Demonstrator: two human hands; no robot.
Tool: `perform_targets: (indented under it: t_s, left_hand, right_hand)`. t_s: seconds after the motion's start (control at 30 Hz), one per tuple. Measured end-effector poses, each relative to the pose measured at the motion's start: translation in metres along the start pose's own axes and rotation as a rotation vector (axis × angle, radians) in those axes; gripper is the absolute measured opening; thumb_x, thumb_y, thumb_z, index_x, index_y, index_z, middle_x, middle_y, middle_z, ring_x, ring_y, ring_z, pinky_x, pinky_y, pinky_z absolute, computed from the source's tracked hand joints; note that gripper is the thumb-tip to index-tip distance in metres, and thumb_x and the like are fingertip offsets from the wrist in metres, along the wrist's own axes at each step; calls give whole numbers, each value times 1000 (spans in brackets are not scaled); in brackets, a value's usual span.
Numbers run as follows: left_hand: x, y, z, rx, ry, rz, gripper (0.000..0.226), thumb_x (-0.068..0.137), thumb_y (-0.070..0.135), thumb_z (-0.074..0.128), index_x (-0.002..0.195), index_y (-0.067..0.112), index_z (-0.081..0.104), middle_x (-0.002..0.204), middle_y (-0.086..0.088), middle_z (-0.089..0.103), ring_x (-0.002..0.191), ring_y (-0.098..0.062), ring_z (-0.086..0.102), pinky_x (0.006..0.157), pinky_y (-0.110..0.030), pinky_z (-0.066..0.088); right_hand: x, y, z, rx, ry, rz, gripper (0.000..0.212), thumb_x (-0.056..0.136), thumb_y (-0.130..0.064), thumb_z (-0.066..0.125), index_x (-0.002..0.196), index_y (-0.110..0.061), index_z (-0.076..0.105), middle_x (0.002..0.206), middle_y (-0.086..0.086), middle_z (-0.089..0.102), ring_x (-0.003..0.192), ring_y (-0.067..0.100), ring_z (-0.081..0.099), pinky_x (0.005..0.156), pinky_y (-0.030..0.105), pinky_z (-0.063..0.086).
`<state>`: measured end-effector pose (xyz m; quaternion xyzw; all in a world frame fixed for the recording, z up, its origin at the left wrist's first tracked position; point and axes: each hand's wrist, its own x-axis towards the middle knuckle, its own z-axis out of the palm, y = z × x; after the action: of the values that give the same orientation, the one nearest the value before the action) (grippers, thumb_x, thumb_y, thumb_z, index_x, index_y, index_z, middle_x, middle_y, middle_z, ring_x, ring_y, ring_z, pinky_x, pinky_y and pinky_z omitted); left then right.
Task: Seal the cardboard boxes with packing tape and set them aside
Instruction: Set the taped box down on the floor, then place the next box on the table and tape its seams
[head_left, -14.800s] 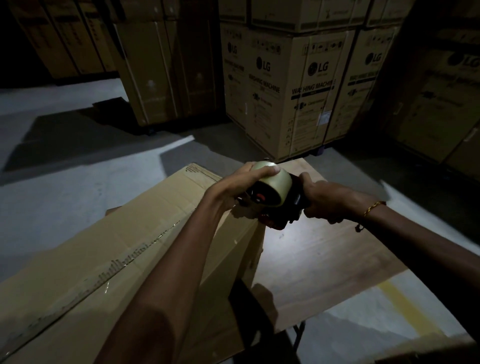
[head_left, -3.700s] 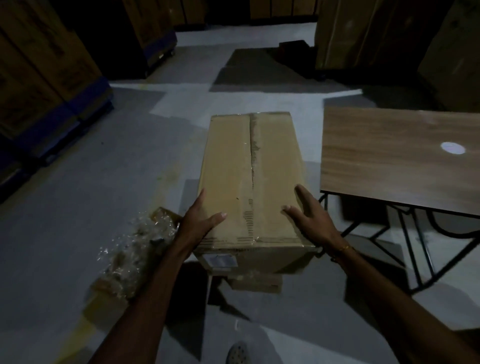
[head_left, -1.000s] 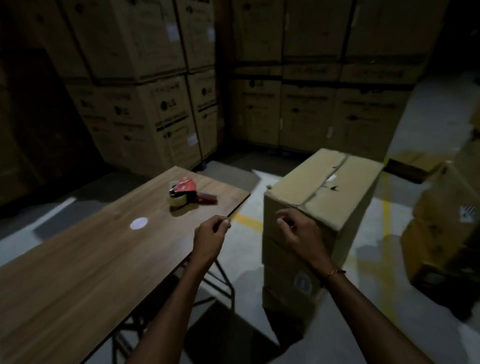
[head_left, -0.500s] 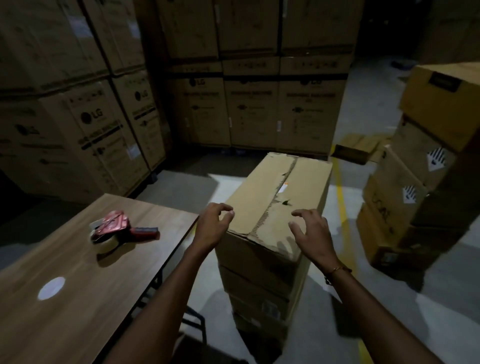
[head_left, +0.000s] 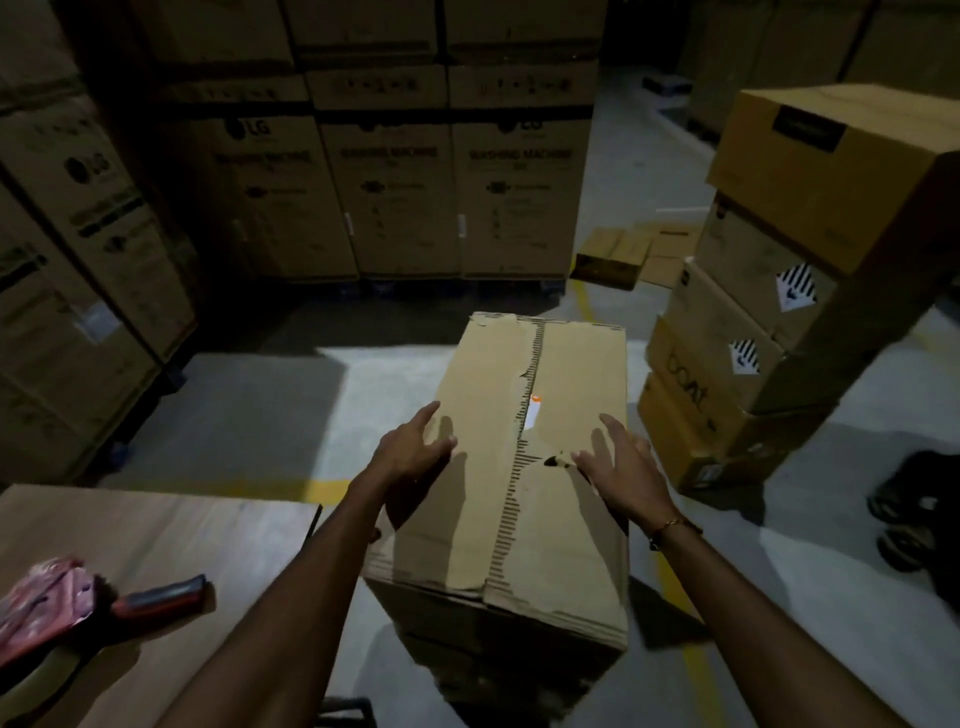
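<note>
A long cardboard box (head_left: 566, 525) tops a short stack of boxes in front of me, its centre seam torn and untaped. My left hand (head_left: 413, 449) lies with straight fingers on the box's left top edge. My right hand (head_left: 621, 465) reaches with spread fingers over the right side of the top, at or just above the cardboard. The red tape dispenser (head_left: 67, 608) lies on the wooden table (head_left: 171, 525) at the lower left, away from both hands.
Tall stacks of printed appliance cartons (head_left: 395, 171) wall off the back and left. A leaning stack of brown boxes (head_left: 779, 291) stands at the right, with flat boxes (head_left: 628, 254) on the floor behind. A dark wheeled object (head_left: 914, 509) sits at the right edge.
I have stepped closer to the box stack and look down on it. Both hands went from curled above the box to spread flat at its top. The dispenser stayed on the table.
</note>
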<state>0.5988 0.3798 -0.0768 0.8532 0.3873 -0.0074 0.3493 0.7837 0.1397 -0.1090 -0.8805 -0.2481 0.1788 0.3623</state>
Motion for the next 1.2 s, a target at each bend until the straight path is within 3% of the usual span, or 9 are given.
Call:
perform_targets:
  t_s: [0.17,0.27,0.4,0.6,0.87,1.0,1.1,1.2]
  left_hand:
    - [17,-3,2,-162,-65,35,76,99,43,61,161,25,21,163,-9,32,143,-34,39,114,-47,37]
    - [14,-5,11,-249,-16,44,80,95,42,68,160,28,24,163,-5,30,144,-30,38,113,-44,37]
    - [-1,-2,15,-296,29,53,88,86,47,73,158,37,24,161,-1,30,142,-28,38,112,-48,40]
    - [-45,15,2,-239,204,53,82,91,41,73,159,32,27,156,-3,34,139,-26,41,99,-33,38]
    - [-194,19,0,-223,533,-90,80,92,37,73,158,32,28,159,-6,33,142,-28,38,110,-40,36]
    - [-287,4,11,-339,688,-222,79,89,31,76,156,33,33,159,-5,33,144,-27,36,113,-40,36]
    - [-358,-12,20,-385,792,-303,83,84,34,79,154,36,34,161,-2,34,145,-25,35,115,-50,39]
    - [-426,-26,29,-361,903,-427,81,86,34,78,155,34,35,158,-3,36,142,-23,39,115,-45,39]
  right_hand:
    - [14,11,14,72,21,-15,74,94,-59,58,157,-33,30,162,2,33,148,26,32,113,43,34]
    - [13,14,18,120,53,-14,72,92,-62,60,154,-33,37,161,2,35,149,23,32,117,44,35]
    - [10,14,11,112,77,-45,65,95,-51,63,153,-28,42,157,8,38,145,27,37,115,44,36]
    - [3,-6,-12,168,65,-184,61,95,-49,64,151,-32,44,157,3,37,145,24,36,117,46,35]
    - [-59,-44,-24,170,-109,-446,64,96,-47,64,153,-32,41,155,2,37,139,25,43,112,40,36]
    - [-109,-64,-9,185,-252,-575,65,96,-48,63,154,-33,38,156,3,35,140,26,41,114,47,38]
    - [-150,-82,11,217,-378,-677,64,96,-49,62,153,-32,39,155,2,36,138,26,44,111,50,43]
    - [-192,-104,36,232,-521,-770,62,97,-47,62,153,-29,40,153,5,39,136,28,46,110,52,45]
